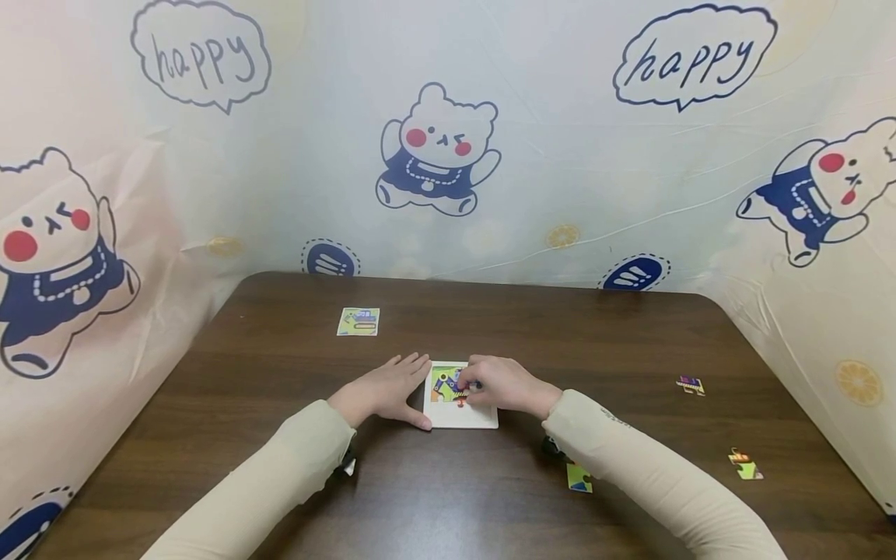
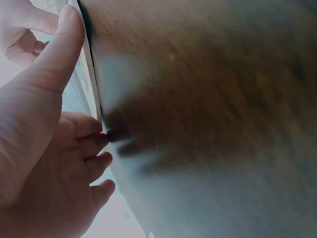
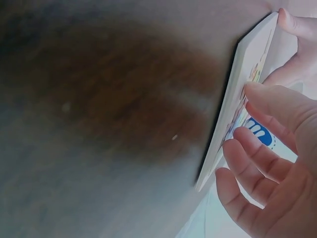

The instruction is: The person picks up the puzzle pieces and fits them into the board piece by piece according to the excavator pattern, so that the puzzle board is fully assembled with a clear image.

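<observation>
A white puzzle board (image 1: 462, 418) lies on the table, its upper part partly filled with colourful jigsaw pieces (image 1: 442, 383) in green, yellow and purple. My left hand (image 1: 393, 386) rests along the board's left side, fingers extended, with the thumb near its lower left corner. Over the right part of the picture, my right hand (image 1: 505, 384) pinches a small puzzle piece between thumb and forefinger, low against the board. The hand hides most of that piece. In the right wrist view the thumb and forefinger tips meet close over the board, and the other fingers curve loosely.
A square picture card (image 1: 358, 321) lies at the back left. Loose puzzle pieces are on the right: a purple one (image 1: 691, 385), an orange and green one (image 1: 745, 464), and a green and blue one (image 1: 579, 478) partly under the right forearm. A printed curtain (image 1: 546, 179) surrounds the table.
</observation>
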Demonstrator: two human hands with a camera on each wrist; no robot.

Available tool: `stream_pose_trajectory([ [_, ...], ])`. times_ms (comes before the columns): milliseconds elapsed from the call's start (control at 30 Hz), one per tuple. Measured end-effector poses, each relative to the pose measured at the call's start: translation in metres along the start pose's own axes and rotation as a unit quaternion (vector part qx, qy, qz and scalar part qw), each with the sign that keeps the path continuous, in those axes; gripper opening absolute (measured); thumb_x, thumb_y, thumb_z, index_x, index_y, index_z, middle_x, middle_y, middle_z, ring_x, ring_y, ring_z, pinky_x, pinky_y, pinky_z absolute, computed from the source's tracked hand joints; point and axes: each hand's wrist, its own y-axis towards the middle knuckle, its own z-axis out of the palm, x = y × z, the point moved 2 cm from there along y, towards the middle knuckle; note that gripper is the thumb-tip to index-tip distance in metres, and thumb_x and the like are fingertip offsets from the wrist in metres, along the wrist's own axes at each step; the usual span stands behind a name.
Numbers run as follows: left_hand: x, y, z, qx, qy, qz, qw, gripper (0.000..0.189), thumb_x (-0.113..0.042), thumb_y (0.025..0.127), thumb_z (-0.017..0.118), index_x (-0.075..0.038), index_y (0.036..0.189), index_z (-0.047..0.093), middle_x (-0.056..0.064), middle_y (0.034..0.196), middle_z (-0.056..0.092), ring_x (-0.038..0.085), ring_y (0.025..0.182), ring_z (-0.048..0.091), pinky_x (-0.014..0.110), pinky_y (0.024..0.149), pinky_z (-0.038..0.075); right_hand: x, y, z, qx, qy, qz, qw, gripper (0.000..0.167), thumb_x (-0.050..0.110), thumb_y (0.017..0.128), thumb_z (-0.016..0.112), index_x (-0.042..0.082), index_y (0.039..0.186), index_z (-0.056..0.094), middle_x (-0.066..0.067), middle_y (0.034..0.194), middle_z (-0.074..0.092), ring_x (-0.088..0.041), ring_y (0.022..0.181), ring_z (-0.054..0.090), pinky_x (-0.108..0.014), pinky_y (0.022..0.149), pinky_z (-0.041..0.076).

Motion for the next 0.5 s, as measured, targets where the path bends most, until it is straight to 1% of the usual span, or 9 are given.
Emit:
stream_pose_trajectory([
  [133,0.0,0.0,0.0,0.0,0.002,-0.001,1.0,0.104,-0.062,0.073,0.064,0.002,0.144,0.024,0.015,0.15,0.018,0.029,0.137,0.013,0.044,0.109,0.011,0.0,-0.001,-0.004,0.005,0.012,0.0,0.9999,0.015,0.018,0.081,0.071,0.014,0.095,0.072,0.004,0.085,0.058,-0.008,0.071,0.049,-0.021,0.061,0.043],
  [267,0.0,0.0,0.0,-0.001,0.008,0.001,1.0,0.104,-0.062,0.073,0.063,0.003,0.143,0.024,0.015,0.15,0.019,0.029,0.137,0.013,0.044,0.109,0.011,-0.005,-0.008,-0.016,-0.006,0.03,0.021,0.9993,0.019,0.017,0.082,0.069,0.012,0.1,0.071,0.0,0.091,0.06,-0.012,0.076,0.053,-0.026,0.065,0.046],
  [367,0.0,0.0,0.001,-0.002,0.012,0.003,0.9999,0.104,-0.062,0.073,0.063,0.002,0.144,0.024,0.015,0.15,0.019,0.029,0.137,0.013,0.044,0.109,0.011,-0.017,-0.017,-0.028,-0.03,0.047,0.049,0.9973,0.022,0.017,0.082,0.07,0.01,0.103,0.069,-0.001,0.095,0.06,-0.015,0.082,0.057,-0.03,0.069,0.047],
  [500,0.0,0.0,0.001,-0.002,0.013,0.001,0.9999,0.104,-0.063,0.073,0.063,0.002,0.144,0.024,0.015,0.15,0.019,0.028,0.137,0.013,0.044,0.109,0.011,-0.043,-0.036,-0.044,-0.07,0.077,0.082,0.9912,0.025,0.016,0.082,0.071,0.007,0.105,0.067,-0.002,0.097,0.061,-0.017,0.086,0.057,-0.033,0.073,0.049],
])
